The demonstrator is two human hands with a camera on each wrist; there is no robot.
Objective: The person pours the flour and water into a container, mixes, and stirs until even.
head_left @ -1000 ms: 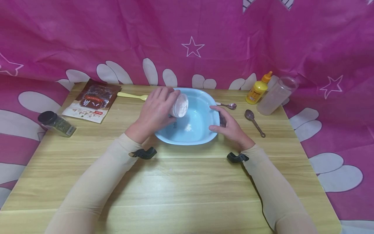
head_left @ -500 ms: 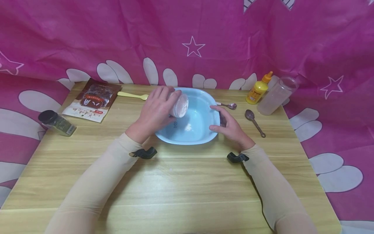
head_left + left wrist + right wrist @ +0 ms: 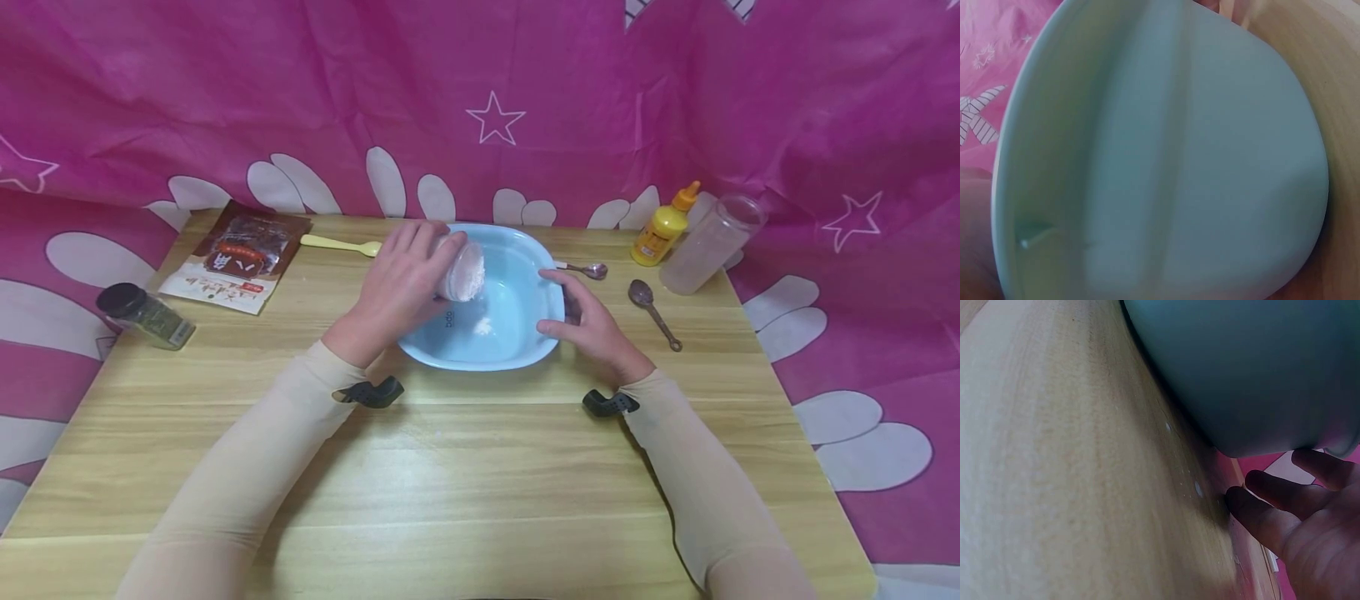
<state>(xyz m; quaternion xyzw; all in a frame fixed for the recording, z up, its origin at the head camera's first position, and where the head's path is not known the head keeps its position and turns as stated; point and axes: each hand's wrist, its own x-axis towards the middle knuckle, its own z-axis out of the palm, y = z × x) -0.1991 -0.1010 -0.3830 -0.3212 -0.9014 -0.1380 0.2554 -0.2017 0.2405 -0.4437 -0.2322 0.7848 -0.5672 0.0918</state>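
My left hand [image 3: 397, 287] grips a clear jar [image 3: 459, 271] of white powder. The jar is tilted over the left side of a light blue basin [image 3: 517, 360], its mouth facing right, with powder at the lower lip. A small patch of white powder [image 3: 483, 327] lies on the basin floor. My right hand [image 3: 592, 325] holds the basin's right rim, thumb and index finger on the edge. In the right wrist view, the other fingers [image 3: 1285, 494] extend below the rim, beside the basin's outer wall [image 3: 1241, 375]. The basin fills most of the left wrist view.
At the left are a spice jar [image 3: 146, 315] with a black lid, a brown and white packet [image 3: 236, 258] and a yellow spoon [image 3: 337, 245]. To the right are a small spoon [image 3: 585, 270], a brown spoon [image 3: 652, 312], a yellow squeeze bottle [image 3: 663, 229] and a clear container [image 3: 708, 246].
The jar has tipped slightly further, and the powder has come forward to its lip. My right hand and the basin have stayed in place.
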